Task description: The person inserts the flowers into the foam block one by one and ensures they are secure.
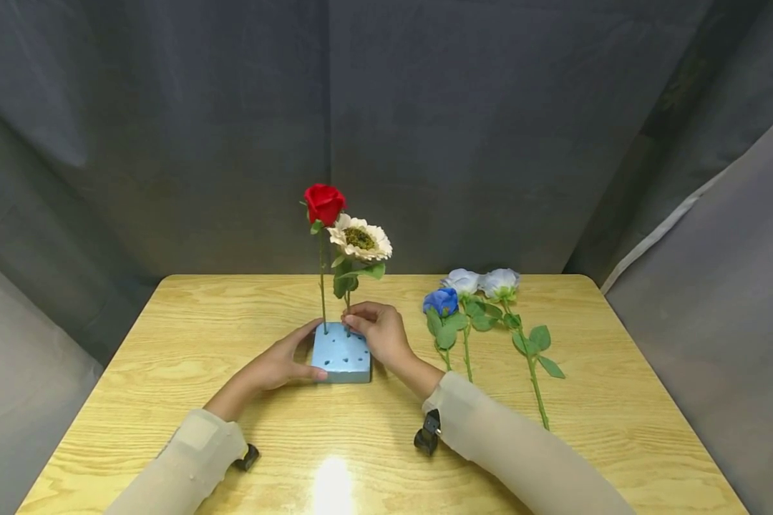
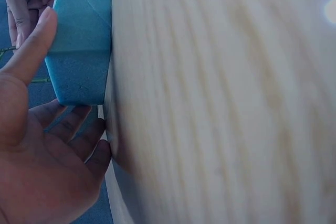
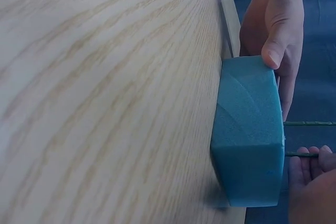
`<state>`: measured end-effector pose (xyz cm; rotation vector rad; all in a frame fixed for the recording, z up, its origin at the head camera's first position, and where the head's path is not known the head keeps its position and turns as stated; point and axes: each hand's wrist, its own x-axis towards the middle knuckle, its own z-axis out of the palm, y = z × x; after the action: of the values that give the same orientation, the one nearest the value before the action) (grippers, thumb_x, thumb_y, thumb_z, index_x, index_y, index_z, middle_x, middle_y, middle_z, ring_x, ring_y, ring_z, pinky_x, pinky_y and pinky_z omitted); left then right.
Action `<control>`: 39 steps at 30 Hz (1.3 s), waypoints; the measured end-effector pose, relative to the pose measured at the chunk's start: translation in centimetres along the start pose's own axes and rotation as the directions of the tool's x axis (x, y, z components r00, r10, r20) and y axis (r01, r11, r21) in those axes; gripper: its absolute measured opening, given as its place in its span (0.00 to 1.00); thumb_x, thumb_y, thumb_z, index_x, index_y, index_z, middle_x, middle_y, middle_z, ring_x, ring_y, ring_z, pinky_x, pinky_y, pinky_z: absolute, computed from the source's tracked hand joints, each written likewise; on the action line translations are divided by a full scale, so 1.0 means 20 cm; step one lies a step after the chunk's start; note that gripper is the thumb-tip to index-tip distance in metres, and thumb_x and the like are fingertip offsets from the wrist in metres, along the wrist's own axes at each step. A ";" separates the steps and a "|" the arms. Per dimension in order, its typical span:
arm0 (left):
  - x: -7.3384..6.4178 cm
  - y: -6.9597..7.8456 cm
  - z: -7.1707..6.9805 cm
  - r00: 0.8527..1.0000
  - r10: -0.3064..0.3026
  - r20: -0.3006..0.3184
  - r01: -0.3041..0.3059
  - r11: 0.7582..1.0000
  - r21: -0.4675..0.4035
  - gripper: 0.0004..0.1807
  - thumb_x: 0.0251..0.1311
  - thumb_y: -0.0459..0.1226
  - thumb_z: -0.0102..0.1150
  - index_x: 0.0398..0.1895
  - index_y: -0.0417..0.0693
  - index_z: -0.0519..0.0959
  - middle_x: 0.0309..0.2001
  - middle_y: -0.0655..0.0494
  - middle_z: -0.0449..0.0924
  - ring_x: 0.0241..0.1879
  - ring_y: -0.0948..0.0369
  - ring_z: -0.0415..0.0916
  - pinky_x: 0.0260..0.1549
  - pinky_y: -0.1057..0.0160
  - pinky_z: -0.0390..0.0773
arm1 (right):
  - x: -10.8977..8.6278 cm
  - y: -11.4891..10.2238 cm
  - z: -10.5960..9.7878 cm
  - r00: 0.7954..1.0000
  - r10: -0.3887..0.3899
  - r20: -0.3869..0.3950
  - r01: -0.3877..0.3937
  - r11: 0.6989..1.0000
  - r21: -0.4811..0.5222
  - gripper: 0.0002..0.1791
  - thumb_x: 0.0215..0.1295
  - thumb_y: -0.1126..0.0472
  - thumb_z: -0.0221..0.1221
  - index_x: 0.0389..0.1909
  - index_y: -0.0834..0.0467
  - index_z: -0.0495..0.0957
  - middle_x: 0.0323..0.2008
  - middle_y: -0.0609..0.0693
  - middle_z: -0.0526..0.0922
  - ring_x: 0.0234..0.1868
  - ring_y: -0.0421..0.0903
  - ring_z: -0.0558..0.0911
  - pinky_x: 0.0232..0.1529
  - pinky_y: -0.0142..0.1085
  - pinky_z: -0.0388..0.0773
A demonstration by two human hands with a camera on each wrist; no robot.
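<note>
Clock directions are taken from the blue block (image 1: 341, 349) as seen in the head view, with twelve at the curtain (image 1: 464, 143). The block is set flat on the table (image 1: 232, 307). It is gripped at nine o'clock by the left hand (image 1: 283, 366), with the thumb laid on its near corner and the fingers placed along its side. The stem of the white flower (image 1: 361, 238) is pinched low down, just past twelve, between the thumb and fingers of the right hand (image 1: 386, 336). The stem meets the block there, but how deep it is seated cannot be told. The red rose (image 1: 325, 204) is held upright by the block at eleven.

If the stem were pushed at a slant, it could be bent or the hole could be torn wider. A loose fit might then let the heavy-looking bloom be tipped over. Should the left hand's hold be slackened, the block could be twisted or dragged. The red rose could be knocked by the white bloom, as their heads are close together. Towards two o'clock, the blue rose (image 1: 441, 302) and two pale roses (image 1: 500, 283) are laid down; they could be brushed by a swung right forearm.
</note>
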<state>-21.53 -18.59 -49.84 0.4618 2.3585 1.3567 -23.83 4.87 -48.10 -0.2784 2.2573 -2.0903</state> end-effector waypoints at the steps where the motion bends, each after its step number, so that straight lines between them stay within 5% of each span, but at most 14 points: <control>1: 0.00 0.00 0.00 1.000 0.000 0.000 0.000 1.000 -0.001 0.63 0.54 0.46 0.79 0.84 0.46 0.46 0.83 0.41 0.46 0.81 0.42 0.40 0.76 0.35 0.44 | 0.00 0.00 0.00 1.000 0.003 0.002 -0.003 1.000 0.005 0.09 0.69 0.66 0.66 0.45 0.67 0.87 0.43 0.63 0.89 0.47 0.61 0.88 0.50 0.46 0.86; 7: 0.00 0.00 0.00 1.000 -0.007 -0.002 0.007 1.000 0.005 0.63 0.54 0.47 0.79 0.85 0.47 0.46 0.83 0.41 0.45 0.81 0.42 0.40 0.76 0.35 0.43 | -0.01 -0.02 -0.01 1.000 0.000 0.015 0.000 1.000 0.009 0.11 0.70 0.67 0.65 0.49 0.69 0.85 0.46 0.66 0.88 0.50 0.64 0.87 0.54 0.52 0.84; 22: 0.00 0.00 0.00 1.000 -0.019 -0.005 0.019 1.000 -0.013 0.64 0.52 0.46 0.80 0.85 0.49 0.47 0.83 0.41 0.45 0.82 0.42 0.39 0.76 0.35 0.43 | -0.03 -0.04 -0.08 0.999 -0.033 0.000 0.032 0.987 -0.156 0.12 0.69 0.60 0.67 0.50 0.60 0.88 0.45 0.52 0.90 0.48 0.46 0.88 0.50 0.37 0.85; 39: -0.01 0.00 0.00 1.000 -0.017 0.003 0.016 1.000 0.024 0.63 0.52 0.49 0.80 0.85 0.53 0.47 0.83 0.41 0.43 0.81 0.40 0.38 0.74 0.31 0.46 | -0.09 -0.05 -0.20 0.999 -0.026 -0.047 0.024 0.999 -0.048 0.16 0.68 0.68 0.66 0.54 0.69 0.83 0.53 0.65 0.86 0.54 0.56 0.86 0.57 0.40 0.82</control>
<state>-21.35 -18.69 -49.77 0.4497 2.3731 1.3213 -22.69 8.96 -46.94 -0.2623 2.3445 -2.0800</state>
